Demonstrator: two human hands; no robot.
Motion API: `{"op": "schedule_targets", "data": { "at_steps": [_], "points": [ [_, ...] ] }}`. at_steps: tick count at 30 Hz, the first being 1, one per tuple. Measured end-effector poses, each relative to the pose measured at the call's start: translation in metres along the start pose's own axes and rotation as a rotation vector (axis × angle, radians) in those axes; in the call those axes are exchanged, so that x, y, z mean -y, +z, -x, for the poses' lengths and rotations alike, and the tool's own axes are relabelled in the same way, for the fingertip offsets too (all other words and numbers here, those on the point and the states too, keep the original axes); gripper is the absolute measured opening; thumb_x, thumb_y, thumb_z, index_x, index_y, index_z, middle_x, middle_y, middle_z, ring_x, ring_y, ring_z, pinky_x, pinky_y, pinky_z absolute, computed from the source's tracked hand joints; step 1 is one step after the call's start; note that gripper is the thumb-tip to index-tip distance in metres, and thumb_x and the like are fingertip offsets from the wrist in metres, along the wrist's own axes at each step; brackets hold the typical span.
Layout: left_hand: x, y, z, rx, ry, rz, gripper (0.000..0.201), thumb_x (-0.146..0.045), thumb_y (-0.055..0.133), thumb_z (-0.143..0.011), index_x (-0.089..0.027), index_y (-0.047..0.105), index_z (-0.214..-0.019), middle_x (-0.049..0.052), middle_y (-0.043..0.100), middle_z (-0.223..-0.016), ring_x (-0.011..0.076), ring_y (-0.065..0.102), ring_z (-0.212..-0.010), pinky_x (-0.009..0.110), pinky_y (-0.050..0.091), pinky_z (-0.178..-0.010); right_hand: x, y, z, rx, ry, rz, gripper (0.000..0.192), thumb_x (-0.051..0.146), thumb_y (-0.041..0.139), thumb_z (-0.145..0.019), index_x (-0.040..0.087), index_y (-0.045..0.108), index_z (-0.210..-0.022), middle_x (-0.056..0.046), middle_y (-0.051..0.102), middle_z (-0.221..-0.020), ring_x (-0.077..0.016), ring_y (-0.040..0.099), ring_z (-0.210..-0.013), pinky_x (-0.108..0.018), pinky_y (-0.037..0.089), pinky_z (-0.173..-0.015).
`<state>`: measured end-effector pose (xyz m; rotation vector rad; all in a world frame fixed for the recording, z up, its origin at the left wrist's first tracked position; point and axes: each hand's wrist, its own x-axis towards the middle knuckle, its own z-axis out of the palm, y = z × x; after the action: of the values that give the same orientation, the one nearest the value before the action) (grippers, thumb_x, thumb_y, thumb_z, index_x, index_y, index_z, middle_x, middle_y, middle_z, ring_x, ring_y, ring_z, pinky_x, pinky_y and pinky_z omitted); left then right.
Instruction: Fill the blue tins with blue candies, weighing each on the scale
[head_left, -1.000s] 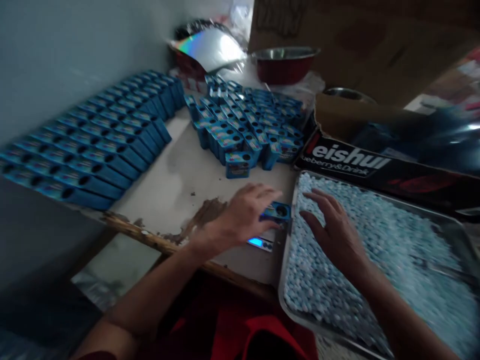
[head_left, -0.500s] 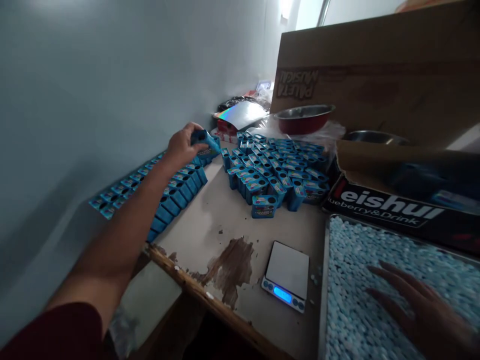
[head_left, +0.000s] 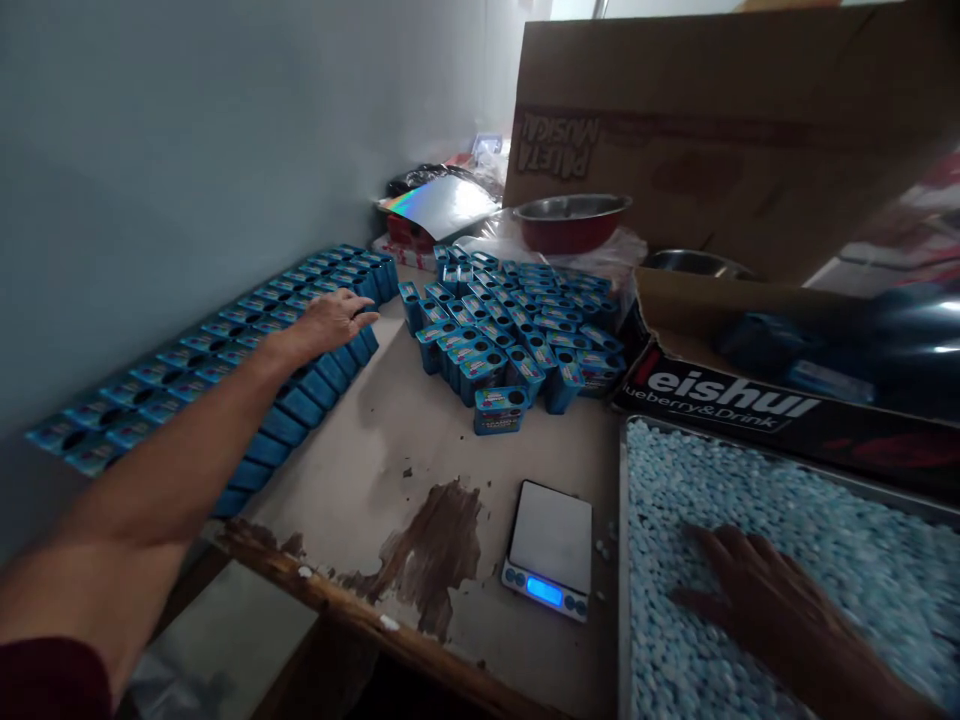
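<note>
My left hand (head_left: 330, 320) reaches out over the rows of small blue boxes (head_left: 225, 350) lying along the wall; its fingers are spread and it holds nothing. My right hand (head_left: 757, 590) rests palm down, fingers apart, on the pale blue and white pellets (head_left: 787, 520) that fill a metal tray (head_left: 621, 560). A small digital scale (head_left: 551, 545) with a lit blue display sits bare between the hands. A cluster of upright blue boxes (head_left: 510, 330) stands behind the scale.
A black carton printed "eishui" (head_left: 720, 400) lies behind the tray. A large cardboard sheet (head_left: 712, 130) leans at the back, with a red metal bowl (head_left: 570, 220) and shiny foil (head_left: 439, 205) near it. The table's front edge (head_left: 337, 600) is chipped.
My left hand took a blue box off the scale, carried it to the far end of the rows by the wall and let it go. My right hand settled onto the pellets.
</note>
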<state>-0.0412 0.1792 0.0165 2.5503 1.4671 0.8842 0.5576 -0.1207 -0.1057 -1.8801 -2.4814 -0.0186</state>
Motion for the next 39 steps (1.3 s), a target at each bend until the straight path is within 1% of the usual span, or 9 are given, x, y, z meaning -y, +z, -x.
{"op": "schedule_targets", "data": {
  "at_steps": [3,5,10,17,22,25,30,34,39],
  "points": [
    [-0.063,0.03,0.031,-0.006,-0.025,-0.031,0.065,-0.068,0.055,-0.103,-0.009,0.073,-0.126,0.007,0.074,-0.124,0.0218,0.067,-0.124,0.043,0.048,-0.113,0.003,-0.002,-0.008,0.028,0.044,0.039,0.061,0.057,0.078,-0.086,0.025,0.068,-0.137,-0.017,0.077,-0.119,-0.0434,0.075,-0.102,-0.06,0.061,-0.084],
    [-0.107,0.063,0.049,0.018,-0.001,0.0,0.052,-0.062,0.074,-0.095,-0.018,0.076,-0.122,0.007,0.077,-0.122,0.0245,0.069,-0.122,0.044,0.053,-0.112,0.006,-0.006,-0.011,0.05,0.059,0.072,0.06,0.055,0.078,-0.088,0.022,0.067,-0.138,-0.018,0.077,-0.121,-0.0433,0.075,-0.105,-0.058,0.06,-0.085],
    [-0.17,0.122,0.061,0.098,-0.121,0.044,0.047,-0.034,0.084,-0.087,-0.02,0.074,-0.131,0.016,0.075,-0.133,0.0356,0.072,-0.124,0.048,0.057,-0.107,0.024,-0.032,-0.017,0.256,0.01,-0.06,0.027,0.041,0.065,-0.101,0.02,0.069,-0.117,-0.017,0.077,-0.118,-0.0343,0.076,-0.106,-0.044,0.056,-0.091],
    [-0.215,0.089,0.072,0.134,-0.056,0.317,0.043,-0.039,0.083,-0.086,-0.023,0.075,-0.124,0.01,0.078,-0.124,0.0317,0.074,-0.114,0.044,0.06,-0.099,0.011,-0.048,-0.02,0.389,0.072,-0.454,0.019,0.036,0.055,-0.101,0.022,0.066,-0.092,-0.004,0.073,-0.084,-0.021,0.066,-0.074,-0.031,0.045,-0.069],
    [-0.263,0.098,0.101,0.307,0.068,0.415,0.032,-0.028,0.078,-0.091,-0.023,0.075,-0.123,0.007,0.078,-0.115,0.0284,0.075,-0.108,0.042,0.06,-0.098,0.001,-0.057,-0.022,0.208,0.517,-1.297,0.035,0.054,0.076,-0.091,0.02,0.071,-0.091,-0.001,0.065,-0.077,-0.0133,0.056,-0.064,-0.025,0.046,-0.057],
    [-0.269,0.108,0.112,0.304,0.097,0.412,0.035,-0.028,0.078,-0.093,-0.024,0.074,-0.128,0.008,0.077,-0.119,0.0291,0.074,-0.114,0.044,0.059,-0.104,0.003,-0.065,-0.018,0.107,0.733,-1.674,0.039,0.043,0.097,-0.075,0.02,0.076,-0.098,-0.002,0.07,-0.089,-0.0112,0.062,-0.071,-0.02,0.054,-0.059],
    [-0.255,0.094,0.13,0.2,0.027,0.412,0.06,-0.04,0.084,-0.09,-0.022,0.065,-0.145,0.011,0.072,-0.136,0.0292,0.069,-0.126,0.047,0.056,-0.115,0.013,-0.068,-0.01,0.268,0.77,-1.884,0.038,0.03,0.102,-0.068,0.016,0.069,-0.082,0.005,0.056,-0.069,-0.0024,0.04,-0.049,-0.01,0.03,-0.035],
    [-0.237,0.079,0.153,0.16,-0.129,0.371,0.047,-0.045,0.079,-0.094,-0.024,0.072,-0.136,0.008,0.075,-0.123,0.0245,0.074,-0.109,0.042,0.06,-0.105,0.024,-0.067,-0.011,0.19,0.825,-1.869,0.034,0.026,0.101,-0.071,0.016,0.076,-0.091,0.001,0.067,-0.08,-0.0043,0.057,-0.06,-0.01,0.05,-0.05],
    [-0.214,0.062,0.176,-0.091,-0.249,0.287,0.036,-0.037,0.08,-0.096,-0.023,0.075,-0.129,0.004,0.075,-0.121,0.018,0.075,-0.105,0.035,0.06,-0.106,0.035,-0.074,-0.021,0.232,0.799,-1.792,0.035,0.032,0.102,-0.07,0.02,0.082,-0.095,-0.003,0.076,-0.096,-0.0115,0.071,-0.081,-0.017,0.062,-0.071]
  ]
}}
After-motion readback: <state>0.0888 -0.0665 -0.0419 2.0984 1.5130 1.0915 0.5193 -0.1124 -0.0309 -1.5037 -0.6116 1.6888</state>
